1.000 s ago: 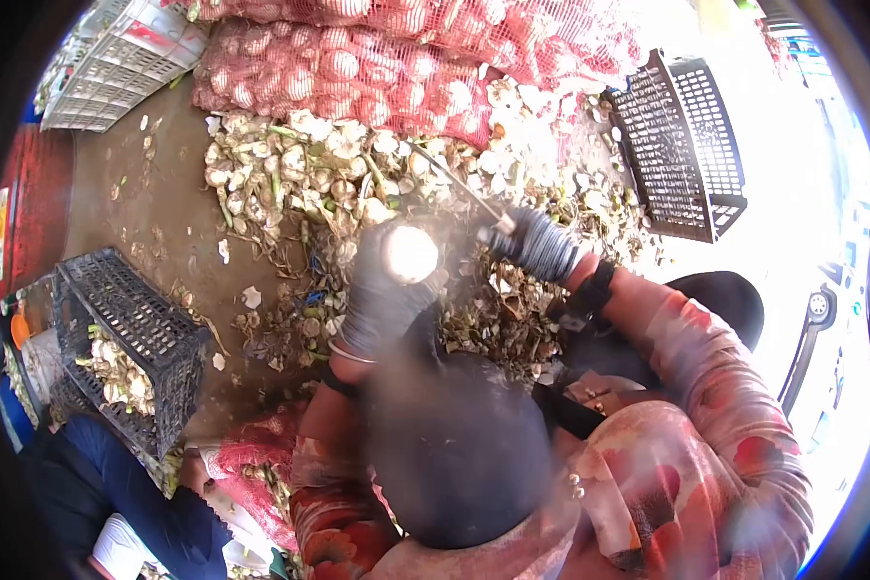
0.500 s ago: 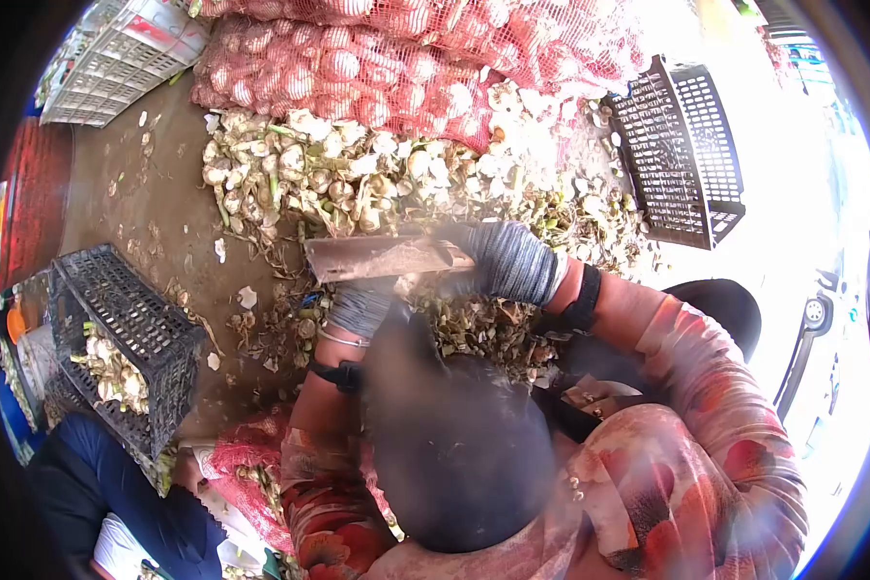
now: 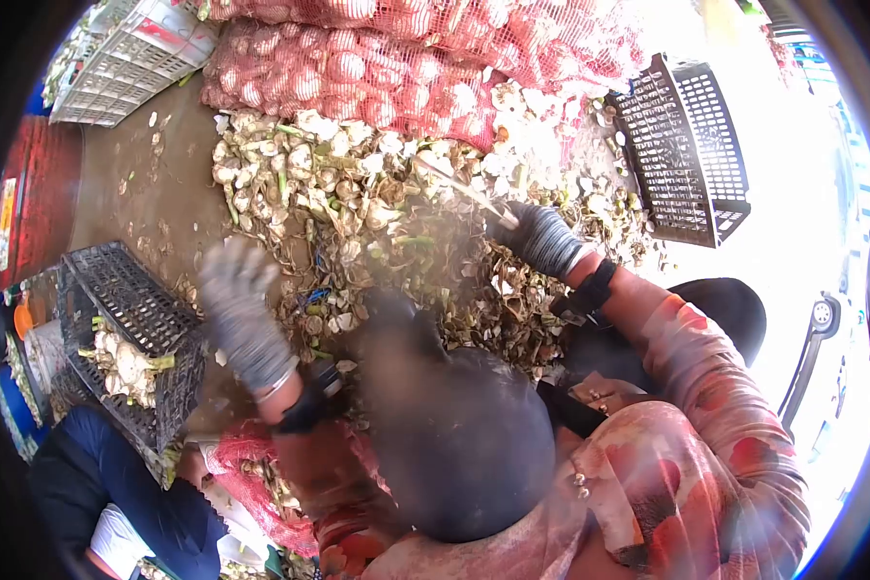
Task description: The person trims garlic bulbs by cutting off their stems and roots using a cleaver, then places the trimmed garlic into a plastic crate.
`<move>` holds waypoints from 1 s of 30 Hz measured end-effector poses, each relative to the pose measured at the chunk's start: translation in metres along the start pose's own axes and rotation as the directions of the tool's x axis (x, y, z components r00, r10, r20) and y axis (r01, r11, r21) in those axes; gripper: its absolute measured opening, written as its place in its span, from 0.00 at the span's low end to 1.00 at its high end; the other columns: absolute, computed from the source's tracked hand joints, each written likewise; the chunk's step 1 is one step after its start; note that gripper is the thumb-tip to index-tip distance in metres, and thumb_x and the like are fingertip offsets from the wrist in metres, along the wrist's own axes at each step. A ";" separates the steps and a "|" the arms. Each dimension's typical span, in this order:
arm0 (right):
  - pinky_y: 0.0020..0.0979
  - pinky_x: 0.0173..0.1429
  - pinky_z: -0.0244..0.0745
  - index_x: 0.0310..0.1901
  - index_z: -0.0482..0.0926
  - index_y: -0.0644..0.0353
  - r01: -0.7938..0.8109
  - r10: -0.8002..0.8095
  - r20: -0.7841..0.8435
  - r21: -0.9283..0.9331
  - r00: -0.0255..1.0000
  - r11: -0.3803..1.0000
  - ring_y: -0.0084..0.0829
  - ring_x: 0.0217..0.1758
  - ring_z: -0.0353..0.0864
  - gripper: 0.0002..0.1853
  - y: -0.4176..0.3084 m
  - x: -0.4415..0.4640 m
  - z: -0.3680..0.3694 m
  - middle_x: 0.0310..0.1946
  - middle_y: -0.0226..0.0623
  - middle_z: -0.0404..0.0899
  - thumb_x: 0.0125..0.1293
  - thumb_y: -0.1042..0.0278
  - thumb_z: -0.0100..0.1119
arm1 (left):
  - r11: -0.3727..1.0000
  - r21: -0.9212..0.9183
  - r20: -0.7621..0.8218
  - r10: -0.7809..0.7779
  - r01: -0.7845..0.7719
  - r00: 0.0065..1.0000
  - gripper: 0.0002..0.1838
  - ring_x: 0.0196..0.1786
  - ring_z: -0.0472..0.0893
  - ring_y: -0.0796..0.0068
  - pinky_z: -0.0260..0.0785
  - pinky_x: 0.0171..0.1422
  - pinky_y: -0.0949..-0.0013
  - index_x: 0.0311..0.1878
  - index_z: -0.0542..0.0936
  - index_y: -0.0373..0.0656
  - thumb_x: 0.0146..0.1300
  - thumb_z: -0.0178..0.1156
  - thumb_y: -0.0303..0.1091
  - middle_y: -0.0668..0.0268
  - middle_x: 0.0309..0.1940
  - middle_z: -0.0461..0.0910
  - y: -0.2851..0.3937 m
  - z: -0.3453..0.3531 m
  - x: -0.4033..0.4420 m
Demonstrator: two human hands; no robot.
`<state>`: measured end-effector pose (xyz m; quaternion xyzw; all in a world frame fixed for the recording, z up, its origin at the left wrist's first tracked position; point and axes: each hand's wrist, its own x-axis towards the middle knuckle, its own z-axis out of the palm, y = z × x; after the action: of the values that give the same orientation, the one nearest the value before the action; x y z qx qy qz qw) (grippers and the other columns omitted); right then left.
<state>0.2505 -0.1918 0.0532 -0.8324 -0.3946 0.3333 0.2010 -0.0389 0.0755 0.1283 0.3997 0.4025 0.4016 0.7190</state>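
My left hand (image 3: 242, 314), in a grey glove, is raised over the floor at the left, fingers spread and slightly blurred. Nothing shows in it. Beside it stands a black plastic crate (image 3: 130, 300) holding trimmed garlic bulbs (image 3: 126, 367). My right hand (image 3: 549, 244), also gloved, is closed around the handle end of a broad-bladed knife (image 3: 466, 189). The blade is seen nearly edge-on and points up and left over a heap of garlic with stalks (image 3: 309, 169). Loose skins and cut stalks (image 3: 517, 314) lie below my right hand.
Red mesh sacks of garlic (image 3: 358, 72) lie behind the heap. Another black crate (image 3: 672, 155) stands at the right, and a light crate (image 3: 130, 63) at the upper left. Another person's dark-clothed leg (image 3: 116, 493) is at the lower left, near a red mesh bag (image 3: 261, 483).
My left hand has moved from beneath the blade out to the left, and its fingers have opened. My right hand has shifted right, turning the knife from flat to nearly edge-on.
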 end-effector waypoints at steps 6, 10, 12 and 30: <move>0.46 0.40 0.77 0.43 0.77 0.63 -0.057 0.062 0.069 -0.069 0.996 0.996 0.53 0.33 0.82 0.26 -0.030 -0.014 -0.005 0.28 0.54 0.81 0.66 0.42 0.53 | -0.252 0.631 0.754 -0.021 -0.734 0.656 0.20 0.66 0.70 0.56 0.47 0.77 0.47 0.58 0.78 0.50 0.63 0.57 0.39 0.58 0.54 0.79 -0.179 0.065 0.032; 0.47 0.41 0.76 0.42 0.78 0.59 -0.040 0.063 0.131 -0.171 0.989 0.984 0.52 0.34 0.82 0.23 -0.025 -0.024 -0.004 0.28 0.51 0.81 0.64 0.43 0.55 | -0.418 0.654 0.624 -0.173 -0.631 0.762 0.16 0.63 0.69 0.54 0.45 0.77 0.45 0.48 0.81 0.46 0.58 0.60 0.40 0.56 0.54 0.76 -0.166 0.066 0.029; 0.47 0.42 0.76 0.43 0.78 0.59 -0.017 0.042 0.153 -0.160 0.987 0.987 0.52 0.35 0.82 0.22 -0.025 -0.025 0.003 0.29 0.51 0.81 0.64 0.46 0.56 | -0.284 0.689 0.620 -0.245 -0.667 0.745 0.20 0.65 0.67 0.54 0.45 0.76 0.44 0.47 0.82 0.44 0.52 0.66 0.42 0.56 0.55 0.75 -0.157 0.055 0.028; 0.30 0.42 0.76 0.48 0.79 0.59 0.119 -0.141 0.022 0.419 0.990 0.900 0.27 0.36 0.80 0.22 -0.094 -0.002 -0.006 0.34 0.40 0.82 0.62 0.49 0.67 | 0.350 0.692 0.711 -0.179 -0.631 0.680 0.24 0.54 0.77 0.56 0.69 0.62 0.59 0.55 0.77 0.39 0.53 0.69 0.29 0.55 0.49 0.77 -0.066 0.079 -0.034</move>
<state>0.2045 -0.1366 0.1144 -0.7335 -0.3740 0.4168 0.3852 0.0372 0.0011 0.1062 0.8982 0.1887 0.0370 0.3953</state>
